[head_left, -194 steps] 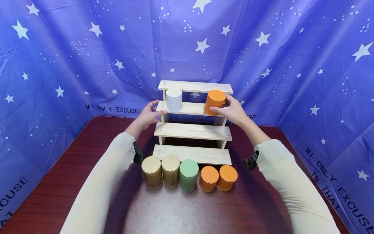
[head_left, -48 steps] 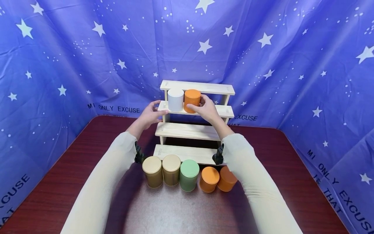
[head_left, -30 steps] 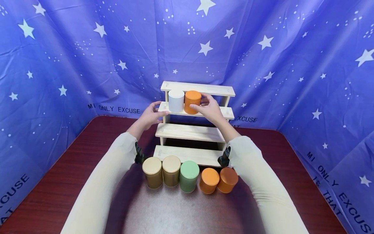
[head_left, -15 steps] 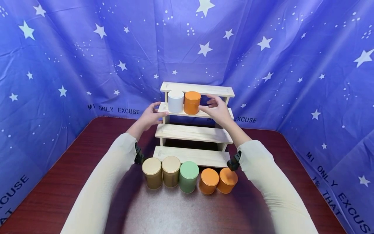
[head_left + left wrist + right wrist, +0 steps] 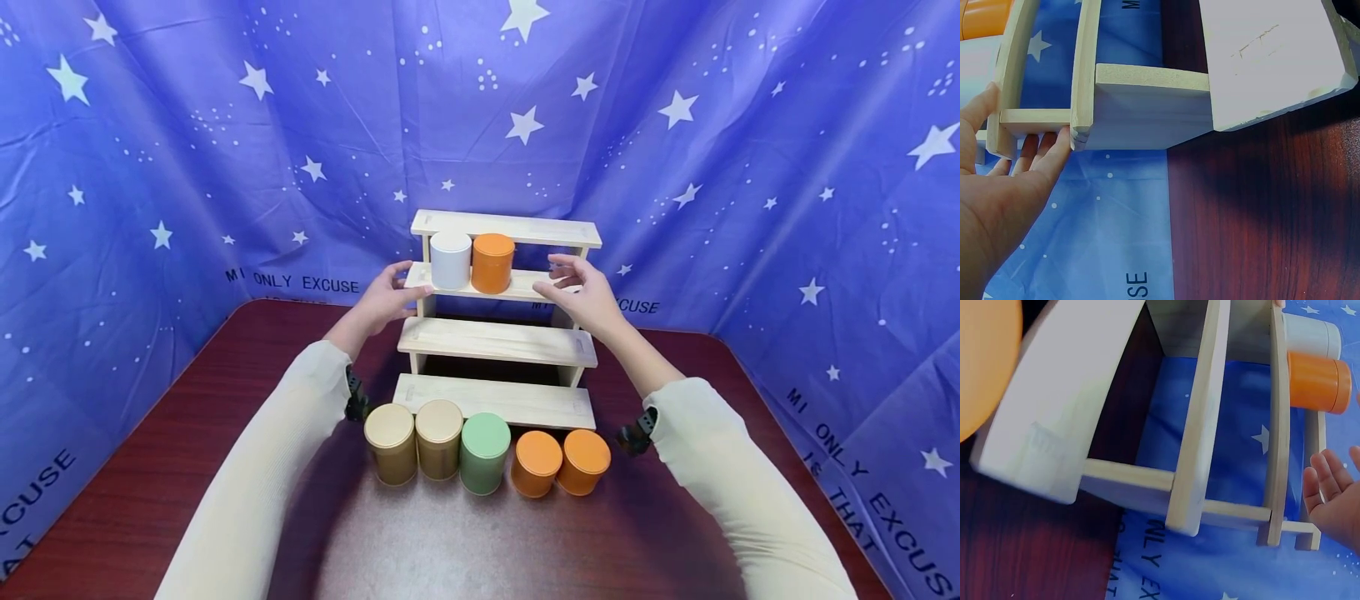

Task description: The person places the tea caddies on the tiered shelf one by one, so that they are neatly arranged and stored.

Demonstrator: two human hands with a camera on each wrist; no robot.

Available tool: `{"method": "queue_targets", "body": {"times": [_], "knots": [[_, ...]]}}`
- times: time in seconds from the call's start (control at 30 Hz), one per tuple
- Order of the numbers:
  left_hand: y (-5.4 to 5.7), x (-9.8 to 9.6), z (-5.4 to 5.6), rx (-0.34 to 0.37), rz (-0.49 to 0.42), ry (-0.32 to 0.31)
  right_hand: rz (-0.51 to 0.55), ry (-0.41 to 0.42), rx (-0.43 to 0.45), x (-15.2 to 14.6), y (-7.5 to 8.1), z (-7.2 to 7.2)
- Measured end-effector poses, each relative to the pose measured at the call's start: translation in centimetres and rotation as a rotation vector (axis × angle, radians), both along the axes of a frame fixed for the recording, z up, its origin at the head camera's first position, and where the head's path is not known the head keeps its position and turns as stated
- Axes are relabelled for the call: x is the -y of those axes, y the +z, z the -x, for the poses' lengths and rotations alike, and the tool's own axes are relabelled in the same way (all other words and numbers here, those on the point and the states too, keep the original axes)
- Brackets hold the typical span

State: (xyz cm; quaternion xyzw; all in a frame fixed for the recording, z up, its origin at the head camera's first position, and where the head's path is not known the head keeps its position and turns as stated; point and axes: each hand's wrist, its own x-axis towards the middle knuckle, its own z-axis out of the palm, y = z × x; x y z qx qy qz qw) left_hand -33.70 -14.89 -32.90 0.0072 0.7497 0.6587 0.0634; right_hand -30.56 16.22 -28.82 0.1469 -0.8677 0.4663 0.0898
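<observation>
A stepped wooden shelf (image 5: pixel 498 339) stands on the table with a white tin (image 5: pixel 451 261) and an orange tin (image 5: pixel 492 263) side by side on its second board from the top. At that board's left end my left hand (image 5: pixel 384 298) grips the shelf. The left wrist view shows the thumb on the board's edge and the fingers (image 5: pixel 1054 153) against the side panel below. To the right of the orange tin, my right hand (image 5: pixel 588 296) is apart from it, near the board's right end. It holds nothing, and its fingers (image 5: pixel 1329 475) are loosely bent.
In front of the shelf stands a row of tins: two gold tins (image 5: pixel 438 442), a green tin (image 5: pixel 484 454) and two orange tins (image 5: pixel 537 465). They rest on a dark red wood table (image 5: pixel 480 550). A blue star-patterned curtain (image 5: pixel 315 125) surrounds its back and sides.
My right hand slid the orange tin left along the board until it stood beside the white one, then let go and drew back to the right. The left hand stays on the shelf.
</observation>
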Motion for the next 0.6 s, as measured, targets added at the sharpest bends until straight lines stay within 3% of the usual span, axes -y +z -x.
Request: {"method": "queue_targets", "body": {"times": [0.6], "knots": [[0.0, 0.0, 0.0, 0.004, -0.019, -0.009, -0.109, 0.033, 0.003, -3.1, -1.2, -2.3]]}}
